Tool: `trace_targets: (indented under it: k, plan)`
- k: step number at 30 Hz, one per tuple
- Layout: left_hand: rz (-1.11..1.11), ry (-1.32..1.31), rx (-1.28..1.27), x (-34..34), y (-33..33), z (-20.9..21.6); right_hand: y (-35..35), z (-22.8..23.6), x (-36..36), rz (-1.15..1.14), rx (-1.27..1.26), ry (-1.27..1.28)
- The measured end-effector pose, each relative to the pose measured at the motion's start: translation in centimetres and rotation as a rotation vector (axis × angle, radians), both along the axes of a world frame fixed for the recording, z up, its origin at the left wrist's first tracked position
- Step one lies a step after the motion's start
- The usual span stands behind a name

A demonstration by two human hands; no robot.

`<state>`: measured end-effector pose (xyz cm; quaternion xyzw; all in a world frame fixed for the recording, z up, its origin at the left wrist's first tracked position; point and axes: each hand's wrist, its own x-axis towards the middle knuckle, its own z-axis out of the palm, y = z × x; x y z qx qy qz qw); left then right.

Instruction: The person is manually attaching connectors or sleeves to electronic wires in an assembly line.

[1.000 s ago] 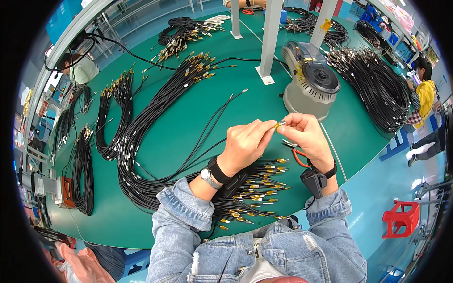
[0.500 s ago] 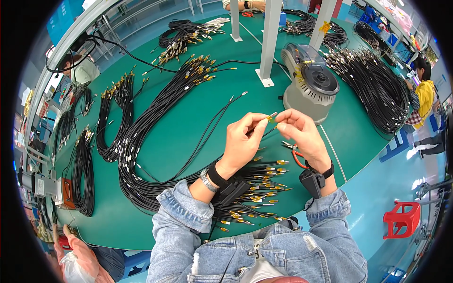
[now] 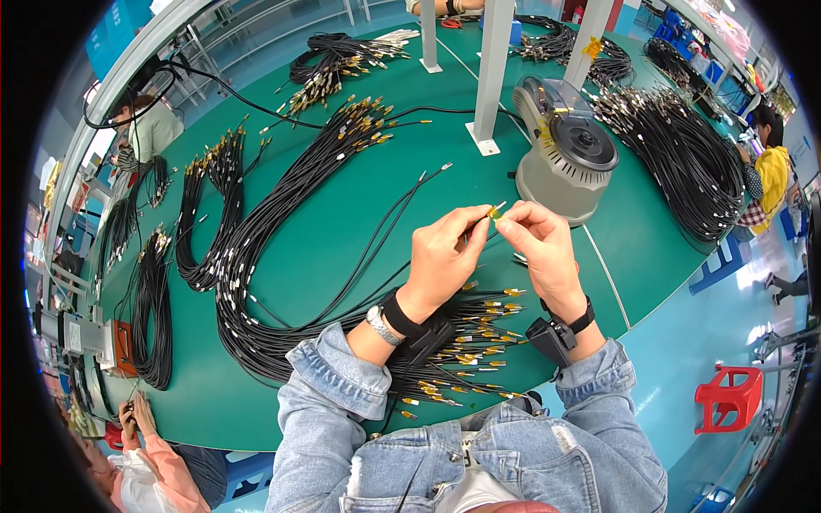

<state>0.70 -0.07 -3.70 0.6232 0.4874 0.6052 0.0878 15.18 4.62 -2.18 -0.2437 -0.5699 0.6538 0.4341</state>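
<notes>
My left hand (image 3: pixel 440 261) pinches a black cable near its end, and the metal-tipped cable end (image 3: pixel 498 209) sticks up past my fingertips with a bit of yellow tape around it. Closed in a pinch, my right hand (image 3: pixel 547 255) meets the tape at this end; its fingertips hide most of the contact. Under my wrists lies a thick bundle of black cables (image 3: pixel 256 231), curving across the green table. Its near ends (image 3: pixel 470 350) carry yellow tape and fan out in front of me. A pair of pliers (image 3: pixel 519 258) is mostly hidden behind my right hand.
A grey round tape dispenser (image 3: pixel 564 175) stands beyond my right hand, beside a white metal post (image 3: pixel 489 85). More cable bundles lie at the right (image 3: pixel 671 162) and left (image 3: pixel 152 316). A person in pink (image 3: pixel 154 466) works at the lower left. A red stool (image 3: pixel 729 399) stands on the floor.
My right hand has moved slightly left and its fingers have closed in on the tape at the cable end. The red plier handles are now covered. The person in pink has shifted.
</notes>
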Motion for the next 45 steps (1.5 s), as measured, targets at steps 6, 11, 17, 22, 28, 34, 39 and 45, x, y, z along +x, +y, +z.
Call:
trace_targets:
  k: [6,11,17,22,28,34,39,45]
  plan:
    - [0.208,0.467,0.276,-0.54,0.19,-0.26,-0.41,0.18,-0.13,-0.027,0.023,0.04]
    - [0.277,0.491,0.294,-0.23,0.04,-0.26,-0.4,-0.05,-0.19,-0.044,0.118,0.081]
    - [0.256,0.512,0.333,-0.48,-0.01,-0.29,-1.01,0.46,-0.01,-0.032,0.246,0.128]
    - [0.249,0.512,0.324,-0.43,-0.2,-0.28,-0.37,0.19,-0.01,-0.046,0.169,0.101]
    - [0.256,0.466,0.37,-0.22,0.13,-0.63,-0.29,0.14,0.07,-0.044,0.134,0.059]
    - [0.244,0.519,0.343,-0.31,-0.2,-0.31,-0.14,-0.15,0.09,-0.045,0.136,0.062]
    - [0.231,0.509,0.348,-0.35,-0.15,-0.3,-0.15,-0.13,0.05,-0.05,0.127,0.056]
    - [0.231,0.528,0.333,-0.41,-0.11,-0.29,-0.25,-0.05,0.04,-0.052,0.119,0.054]
